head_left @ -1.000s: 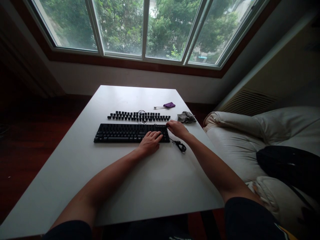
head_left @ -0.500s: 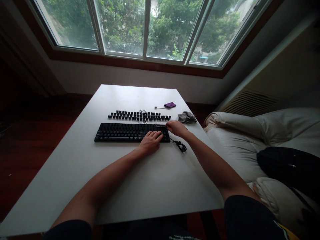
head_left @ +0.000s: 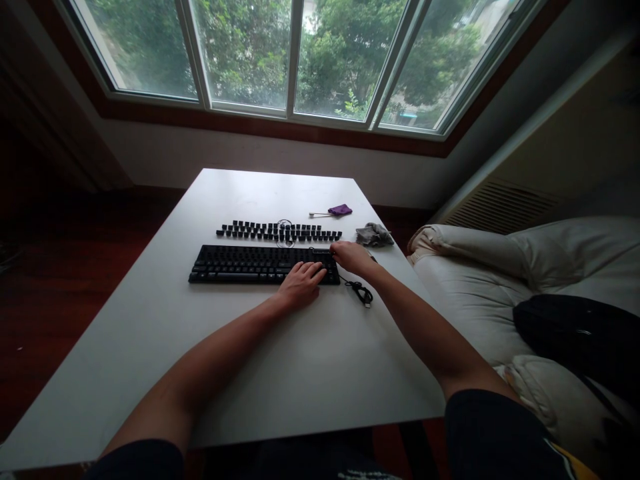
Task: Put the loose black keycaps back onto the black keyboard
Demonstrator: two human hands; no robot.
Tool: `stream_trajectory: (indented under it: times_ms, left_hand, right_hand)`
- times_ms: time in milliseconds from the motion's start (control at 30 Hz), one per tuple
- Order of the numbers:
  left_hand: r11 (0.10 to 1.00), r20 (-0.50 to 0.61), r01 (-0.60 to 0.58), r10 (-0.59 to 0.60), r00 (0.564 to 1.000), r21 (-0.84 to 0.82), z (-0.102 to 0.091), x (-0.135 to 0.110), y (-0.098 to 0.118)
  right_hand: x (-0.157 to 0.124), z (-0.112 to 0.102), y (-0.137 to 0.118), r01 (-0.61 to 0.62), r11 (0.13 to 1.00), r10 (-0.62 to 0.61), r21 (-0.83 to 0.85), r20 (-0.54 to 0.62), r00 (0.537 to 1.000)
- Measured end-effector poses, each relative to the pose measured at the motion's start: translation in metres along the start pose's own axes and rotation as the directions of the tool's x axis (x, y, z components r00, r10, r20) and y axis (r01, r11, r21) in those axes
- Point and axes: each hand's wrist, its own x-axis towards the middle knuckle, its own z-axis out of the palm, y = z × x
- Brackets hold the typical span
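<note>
A black keyboard (head_left: 250, 264) lies across the white table (head_left: 250, 373). My left hand (head_left: 301, 283) rests flat on the keyboard's right part, fingers stretched out and apart. My right hand (head_left: 351, 257) is at the keyboard's far right corner with its fingertips curled down onto the top edge; what they pinch, if anything, is too small to see. Behind the keyboard lie rows of loose black keycaps (head_left: 277, 232) with a thin wire tool among them.
A coiled black cable (head_left: 361, 291) lies right of the keyboard. A crumpled grey cloth (head_left: 373, 234) and a purple cloth with a small stick (head_left: 336, 211) sit at the back right. A white sofa with a black bag (head_left: 575, 333) stands to the right.
</note>
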Motion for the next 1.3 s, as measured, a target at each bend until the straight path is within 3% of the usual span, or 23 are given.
stream_trajectory:
  times_ms: [700,933,1067,1300]
  left_hand:
    - [1.000,0.010,0.004,-0.004,1.000,-0.023,-0.001,-0.002,0.004]
    - [1.000,0.000,0.013,-0.013,1.000,-0.014,-0.001,-0.002,0.005]
    - [1.000,-0.005,0.007,-0.007,1.000,-0.019,-0.002,-0.003,0.007]
    - [0.999,-0.003,0.027,-0.027,1.000,-0.020,0.002,-0.003,0.009]
  right_hand:
    - [-0.009,-0.002,-0.014,-0.086,0.995,0.088,0.046,-0.024,0.996]
    - [-0.037,0.023,-0.042,-0.224,0.974,0.227,0.042,-0.120,0.966]
    - [-0.054,0.038,-0.052,-0.238,0.967,0.251,0.088,-0.202,0.947]
    - [-0.052,0.041,-0.056,-0.247,0.964,0.262,0.095,-0.197,0.945]
